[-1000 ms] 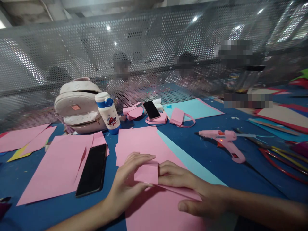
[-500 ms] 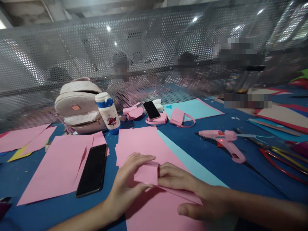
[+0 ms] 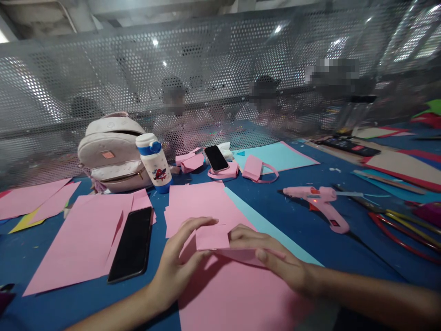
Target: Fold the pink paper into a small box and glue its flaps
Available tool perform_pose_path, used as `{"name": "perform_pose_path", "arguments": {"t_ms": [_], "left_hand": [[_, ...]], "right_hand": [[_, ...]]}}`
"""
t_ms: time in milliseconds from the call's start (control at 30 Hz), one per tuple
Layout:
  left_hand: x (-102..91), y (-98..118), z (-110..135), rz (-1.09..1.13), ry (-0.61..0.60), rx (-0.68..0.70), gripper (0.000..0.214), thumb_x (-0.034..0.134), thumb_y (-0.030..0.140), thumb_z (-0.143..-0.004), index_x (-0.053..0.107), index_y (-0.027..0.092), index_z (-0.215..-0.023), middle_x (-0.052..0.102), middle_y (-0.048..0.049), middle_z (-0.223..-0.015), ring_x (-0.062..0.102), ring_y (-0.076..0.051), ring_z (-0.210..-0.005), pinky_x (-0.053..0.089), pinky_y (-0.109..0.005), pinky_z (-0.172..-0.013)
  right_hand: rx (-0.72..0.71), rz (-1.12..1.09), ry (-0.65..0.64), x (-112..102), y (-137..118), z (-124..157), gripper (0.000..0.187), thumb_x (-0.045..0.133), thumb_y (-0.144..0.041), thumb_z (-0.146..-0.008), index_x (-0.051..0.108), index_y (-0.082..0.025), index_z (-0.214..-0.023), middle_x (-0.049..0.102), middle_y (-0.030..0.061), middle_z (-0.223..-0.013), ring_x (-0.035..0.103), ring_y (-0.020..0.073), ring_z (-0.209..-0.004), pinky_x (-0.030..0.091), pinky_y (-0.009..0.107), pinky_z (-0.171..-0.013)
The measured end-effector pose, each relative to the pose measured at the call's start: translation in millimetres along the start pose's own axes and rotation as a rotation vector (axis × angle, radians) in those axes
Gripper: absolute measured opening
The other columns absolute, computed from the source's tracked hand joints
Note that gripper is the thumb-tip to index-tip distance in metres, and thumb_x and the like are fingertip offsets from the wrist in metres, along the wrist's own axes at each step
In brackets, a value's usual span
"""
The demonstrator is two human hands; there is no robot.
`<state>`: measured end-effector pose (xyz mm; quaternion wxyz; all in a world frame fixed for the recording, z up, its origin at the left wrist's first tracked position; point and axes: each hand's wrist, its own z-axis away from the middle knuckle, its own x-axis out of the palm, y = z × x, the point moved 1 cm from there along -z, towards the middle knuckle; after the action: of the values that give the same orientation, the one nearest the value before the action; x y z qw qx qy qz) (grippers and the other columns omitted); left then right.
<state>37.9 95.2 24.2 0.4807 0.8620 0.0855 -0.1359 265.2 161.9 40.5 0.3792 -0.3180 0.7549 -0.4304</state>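
Holds the folded paper (image 3: 212, 236) near the middle, just above the pink sheet (image 3: 234, 299), left hand (image 3: 175, 257) pinching its left edge, right hand (image 3: 272, 262) its right edge; likely light, limp, crease-prone, best gripped at edges.

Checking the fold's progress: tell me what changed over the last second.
The right hand lifted its palm off the sheet and tucked its thumb in, pinching the folded pink piece, now raised slightly. The left hand kept hold of its left edge. Near phone and glue gun stayed put.
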Motion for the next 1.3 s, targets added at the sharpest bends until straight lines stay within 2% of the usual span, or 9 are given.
{"name": "perform_pose_path", "arguments": {"t_ms": [133, 267, 500, 867, 1033, 1167, 1300], "left_hand": [[-0.9, 0.0, -2.5, -0.018, -0.019, 0.035, 0.038, 0.061, 0.032, -0.098, 0.057, 0.032, -0.136, 0.066, -0.0023, -0.132, 0.058, -0.019, -0.124, 0.041, -0.03, -0.107], [-1.5, 0.7, -4.1, -0.054, -0.052, 0.12, 0.041, 0.061, 0.038, -0.097, 0.056, 0.032, -0.138, 0.067, -0.0029, -0.132, 0.06, -0.021, -0.121, 0.038, -0.032, -0.108], [-3.0, 2.9, -4.0, -0.047, -0.071, 0.121, 0.044, 0.059, 0.043, -0.098, 0.054, 0.032, -0.139, 0.065, -0.0046, -0.134, 0.059, -0.023, -0.121, 0.04, -0.034, -0.104], [-4.2, 6.6, -8.2, -0.007, -0.122, 0.075, 0.046, 0.059, 0.046, -0.096, 0.054, 0.032, -0.14, 0.064, -0.0049, -0.136, 0.058, -0.024, -0.122, 0.038, -0.036, -0.108], [-4.2, 10.2, -10.7, -0.013, -0.135, 0.052, 0.046, 0.057, 0.047, -0.097, 0.055, 0.03, -0.14, 0.064, -0.0071, -0.136, 0.056, -0.026, -0.125, 0.04, -0.037, -0.106], [-6.2, 12.7, -12.8, -0.04, -0.193, 0.084, 0.049, 0.055, 0.044, -0.099, 0.05, 0.028, -0.144, 0.061, -0.0104, -0.139, 0.055, -0.029, -0.127, 0.039, -0.042, -0.108], [-9.4, 12.4, -13.9, -0.085, -0.254, 0.103, 0.052, 0.054, 0.04, -0.1, 0.042, 0.032, -0.15, 0.055, -0.0105, -0.147, 0.051, -0.029, -0.134, 0.035, -0.044, -0.112]], "right_hand": [[-0.025, 0.065, -0.055, 0.3, -4.0, -1.4, 0.053, 0.039, -0.055, -0.102, 0.067, -0.017, -0.126, 0.058, 0.0126, -0.113, 0.052, 0.0236, -0.108, 0.041, 0.043, -0.099], [-0.016, 0.14, -0.152, 2.7, -7.7, -1.5, 0.061, 0.041, -0.057, -0.099, 0.056, -0.017, -0.142, 0.054, 0.0173, -0.133, 0.048, 0.0264, -0.124, 0.037, 0.046, -0.108], [0.026, 0.229, -0.232, 2.8, -6.2, 4.8, 0.065, 0.048, -0.048, -0.095, 0.042, -0.019, -0.153, 0.036, 0.014, -0.159, 0.035, 0.0299, -0.144, 0.023, 0.049, -0.12], [0.007, 0.195, -0.265, 2.4, -13.1, 0.8, 0.068, 0.053, -0.042, -0.092, 0.041, -0.017, -0.154, 0.031, 0.0125, -0.163, 0.026, 0.0295, -0.15, 0.019, 0.043, -0.122], [0.012, 0.176, -0.274, 2.7, -10.8, 2.3, 0.071, 0.053, -0.044, -0.093, 0.034, -0.018, -0.157, 0.026, 0.0127, -0.164, 0.018, 0.0284, -0.153, 0.015, 0.043, -0.123], [0.031, 0.171, -0.316, 1.8, -10.8, 1.3, 0.076, 0.054, -0.045, -0.092, 0.03, -0.016, -0.158, 0.023, 0.0144, -0.165, 0.012, 0.0307, -0.154, 0.014, 0.046, -0.123], [0.008, 0.183, -0.354, 1.1, -12.6, 0.6, 0.081, 0.057, -0.043, -0.09, 0.027, -0.012, -0.158, 0.019, 0.0163, -0.166, 0.011, 0.0319, -0.154, 0.012, 0.047, -0.123]]}}
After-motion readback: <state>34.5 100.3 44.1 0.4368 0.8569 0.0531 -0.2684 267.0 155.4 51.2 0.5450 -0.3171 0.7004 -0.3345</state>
